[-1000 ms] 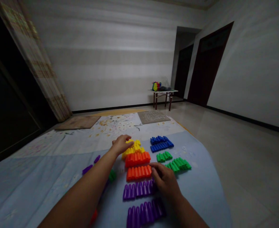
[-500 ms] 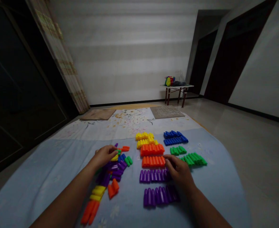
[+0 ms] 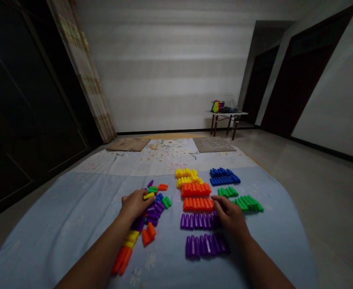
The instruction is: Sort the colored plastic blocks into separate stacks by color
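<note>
My left hand (image 3: 136,205) is over a loose pile of small bullet-shaped plastic pieces, its fingers closed round a yellow plastic piece (image 3: 149,196). Purple pieces (image 3: 157,210) lie beside and under it, with blue and green pieces (image 3: 166,202) at the right edge. My right hand (image 3: 231,216) rests at the right end of the nearer orange row (image 3: 198,204). Its thumb and forefinger are slightly apart, and I see nothing between them. That hand partly covers the end of a purple row (image 3: 197,221).
Sorted rows of yellow (image 3: 187,176), blue (image 3: 224,176), green (image 3: 248,203) and purple (image 3: 206,246) pieces surround the orange ones. Two orange pieces (image 3: 149,234) lie near the pile. Brown mats (image 3: 128,144) sit on the floral cloth's far side. A small table (image 3: 227,113) stands beyond.
My left hand has shifted slightly toward me, closing on a yellow piece, and the green pieces at its fingertips are now uncovered. My right hand stays by the orange row. The view has shifted slightly.
</note>
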`<state>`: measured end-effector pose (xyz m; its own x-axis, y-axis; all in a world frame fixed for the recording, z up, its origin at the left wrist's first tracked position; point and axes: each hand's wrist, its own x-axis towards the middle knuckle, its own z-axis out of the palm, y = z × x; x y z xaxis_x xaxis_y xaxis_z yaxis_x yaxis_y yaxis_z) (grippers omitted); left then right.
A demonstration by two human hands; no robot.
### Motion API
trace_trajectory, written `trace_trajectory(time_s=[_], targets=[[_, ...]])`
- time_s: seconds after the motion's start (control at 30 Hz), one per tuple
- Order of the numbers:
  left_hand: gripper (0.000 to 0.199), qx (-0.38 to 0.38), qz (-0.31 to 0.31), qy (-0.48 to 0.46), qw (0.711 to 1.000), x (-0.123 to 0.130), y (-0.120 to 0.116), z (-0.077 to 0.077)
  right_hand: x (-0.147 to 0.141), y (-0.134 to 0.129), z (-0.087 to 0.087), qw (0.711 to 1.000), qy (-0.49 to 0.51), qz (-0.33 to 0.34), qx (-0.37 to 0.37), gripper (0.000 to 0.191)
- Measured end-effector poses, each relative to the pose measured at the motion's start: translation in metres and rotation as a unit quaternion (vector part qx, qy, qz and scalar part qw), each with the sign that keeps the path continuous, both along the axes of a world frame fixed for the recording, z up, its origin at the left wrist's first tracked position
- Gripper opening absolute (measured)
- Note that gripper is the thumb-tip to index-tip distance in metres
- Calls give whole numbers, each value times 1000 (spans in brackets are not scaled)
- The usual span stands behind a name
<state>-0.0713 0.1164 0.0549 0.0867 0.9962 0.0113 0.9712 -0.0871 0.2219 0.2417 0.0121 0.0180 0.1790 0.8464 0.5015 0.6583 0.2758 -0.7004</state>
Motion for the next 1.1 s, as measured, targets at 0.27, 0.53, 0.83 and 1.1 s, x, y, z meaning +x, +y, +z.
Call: trace_trajectory(time_s=[0.27,0.53,0.83,1.1], targets=[[45,9,18,23,1000,1,2,-3,-2,1,0,1000,3,-9,8,28],[43,28,-21,-28,999,5,0,-1,-1,0,-1,1000,-4,-6,2,27],[46,-64,-37,-27,997,0,4,19,-1,0,0,1000,-15,-4,5,27],[36,-17,-102,-29,994,-5,4,23,-1,0,1,1000,-6,-2,1,29]])
